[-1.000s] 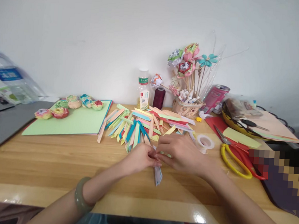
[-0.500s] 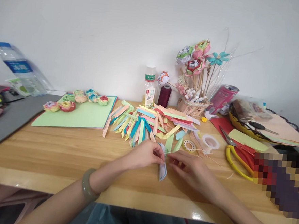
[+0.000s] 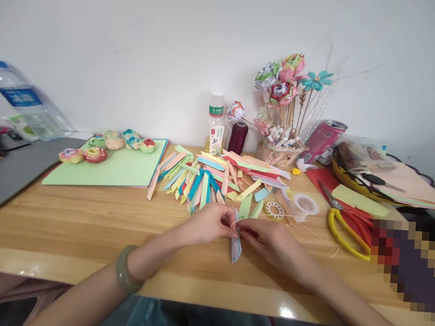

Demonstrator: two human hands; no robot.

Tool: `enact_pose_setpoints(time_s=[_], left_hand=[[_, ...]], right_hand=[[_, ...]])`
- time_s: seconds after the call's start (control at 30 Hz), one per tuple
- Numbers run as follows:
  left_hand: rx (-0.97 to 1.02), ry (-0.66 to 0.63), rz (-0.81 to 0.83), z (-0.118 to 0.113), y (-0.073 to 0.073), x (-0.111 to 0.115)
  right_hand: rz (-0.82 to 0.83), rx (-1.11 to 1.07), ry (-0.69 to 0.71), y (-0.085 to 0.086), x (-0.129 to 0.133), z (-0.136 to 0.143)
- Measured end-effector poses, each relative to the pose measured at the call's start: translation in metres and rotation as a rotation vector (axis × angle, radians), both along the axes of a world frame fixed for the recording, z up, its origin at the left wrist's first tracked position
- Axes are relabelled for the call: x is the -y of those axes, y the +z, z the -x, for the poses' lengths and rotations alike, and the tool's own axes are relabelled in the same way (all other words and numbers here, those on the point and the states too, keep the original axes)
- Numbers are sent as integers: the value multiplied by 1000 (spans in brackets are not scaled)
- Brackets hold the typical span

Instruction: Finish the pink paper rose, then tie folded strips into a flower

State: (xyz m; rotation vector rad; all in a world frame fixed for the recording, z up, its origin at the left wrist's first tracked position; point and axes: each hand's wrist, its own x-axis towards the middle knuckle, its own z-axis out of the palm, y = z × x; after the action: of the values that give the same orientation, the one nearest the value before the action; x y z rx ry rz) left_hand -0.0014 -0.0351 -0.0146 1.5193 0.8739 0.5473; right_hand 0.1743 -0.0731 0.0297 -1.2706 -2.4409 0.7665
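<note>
My left hand (image 3: 213, 226) is closed in a pinch round the middle of a folded pale blue-lavender paper strip (image 3: 235, 251). The strip stands nearly upright in view, its lower end below my fingers. Close against its right side, my right hand (image 3: 273, 244) has its fingertips pressed together on a thin pale thread (image 3: 291, 217). Part of the thread crosses the paper by my left thumb; another part trails off to the right. Fingers hide where the thread meets the paper. Just behind lie green folded strips (image 3: 245, 206).
A heap of coloured folded strips (image 3: 204, 182) spreads behind my hands. To the right are a thread spool (image 3: 306, 205), a tape roll (image 3: 275, 210) and yellow-handled scissors (image 3: 335, 231). Paper flowers (image 3: 95, 155) sit on green sheets at left. Bottles and a flower basket (image 3: 277, 155) stand along the wall.
My right hand has moved left, up against the folded paper, bringing the thread across it. My left hand keeps its pinch. The view has shifted slightly.
</note>
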Motion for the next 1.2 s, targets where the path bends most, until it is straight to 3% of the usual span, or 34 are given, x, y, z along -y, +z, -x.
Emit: enact_pose_setpoints(time_s=[0.13,0.33,0.4,0.6,0.97,1.1,1.2], left_hand=[[-2,12,3,-1,-3,-1],[-17,25,-5,-2,3,0],[-14,18,-22,-1,5,0],[-81,-19,-50,-1,4,0],[-148,47,-129,-2,4,2],[-182,0,-193,-1,9,6],[-259,-2,-272,-1,16,9]], right_hand=[[-76,109,50,0,-2,0],[-399,321,216,-5,-1,1],[-428,311,198,-7,-1,2],[-334,175,11,-15,3,1],[-197,51,-15,-12,10,1],[-129,-121,-91,-8,6,0],[-85,-215,-52,-8,1,0]])
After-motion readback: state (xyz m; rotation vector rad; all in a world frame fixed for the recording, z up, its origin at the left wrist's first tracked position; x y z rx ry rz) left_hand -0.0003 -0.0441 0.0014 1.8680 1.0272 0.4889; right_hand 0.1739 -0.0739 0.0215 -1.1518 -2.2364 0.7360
